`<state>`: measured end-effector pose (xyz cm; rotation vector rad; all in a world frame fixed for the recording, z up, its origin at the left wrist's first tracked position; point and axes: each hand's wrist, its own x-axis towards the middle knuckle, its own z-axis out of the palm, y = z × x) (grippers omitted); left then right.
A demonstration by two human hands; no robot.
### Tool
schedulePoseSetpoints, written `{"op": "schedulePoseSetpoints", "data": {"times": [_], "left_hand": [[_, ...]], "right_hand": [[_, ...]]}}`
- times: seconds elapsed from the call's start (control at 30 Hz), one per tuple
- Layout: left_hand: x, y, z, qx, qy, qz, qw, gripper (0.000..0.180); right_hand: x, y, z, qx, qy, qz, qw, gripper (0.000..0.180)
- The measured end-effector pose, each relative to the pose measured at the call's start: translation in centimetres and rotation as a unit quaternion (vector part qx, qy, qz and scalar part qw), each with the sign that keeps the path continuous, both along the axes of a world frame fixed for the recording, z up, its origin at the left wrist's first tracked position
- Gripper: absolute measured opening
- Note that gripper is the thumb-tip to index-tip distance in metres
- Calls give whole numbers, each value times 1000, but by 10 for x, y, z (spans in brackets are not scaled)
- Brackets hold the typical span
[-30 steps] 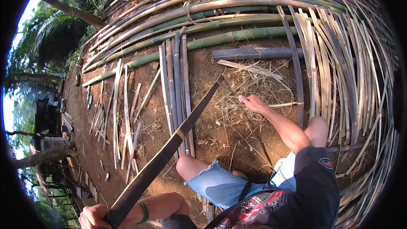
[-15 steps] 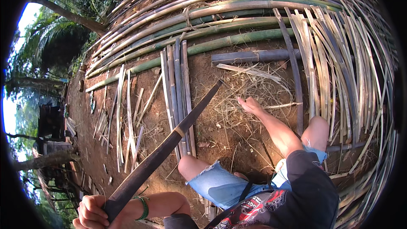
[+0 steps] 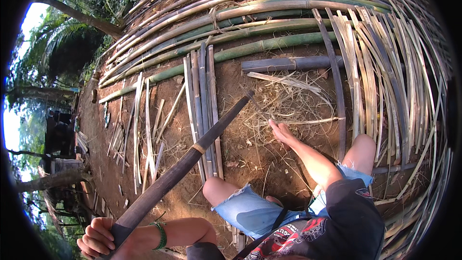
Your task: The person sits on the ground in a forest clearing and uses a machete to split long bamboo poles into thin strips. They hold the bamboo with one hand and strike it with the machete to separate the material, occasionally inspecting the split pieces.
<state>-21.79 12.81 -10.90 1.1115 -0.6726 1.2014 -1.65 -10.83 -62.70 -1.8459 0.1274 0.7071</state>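
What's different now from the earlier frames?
The right hand has drawn nearer the body; the left hand has shifted slightly left, its dark bamboo strip rolled to show less pale edge. The left grip and the bamboo poles stayed.

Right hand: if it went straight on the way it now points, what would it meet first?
Probably the far end of the dark bamboo strip the left hand holds, though depth is unclear: the right hand might pass below it.
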Motion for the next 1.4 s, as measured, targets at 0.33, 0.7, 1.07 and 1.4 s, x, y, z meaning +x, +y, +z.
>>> {"op": "schedulePoseSetpoints", "data": {"times": [0.33, 0.7, 1.07, 1.4], "left_hand": [[2, 4, 7, -15, 21, 8, 1000, 26], [9, 21, 11, -26, 44, 75, 996, 30], [19, 14, 17, -97, 52, 270, 957, 41], [25, -53, 16, -136, -7, 392, 910, 61]], "right_hand": [[-10, 6, 4, -25, -41, 4, 999, 75], [-43, 12, -14, 45, -132, 8, 990, 72], [-78, 38, 111, 200, -37, -46, 978, 63], [-160, 77, 294, 361, -319, 126, 867, 33]]}}
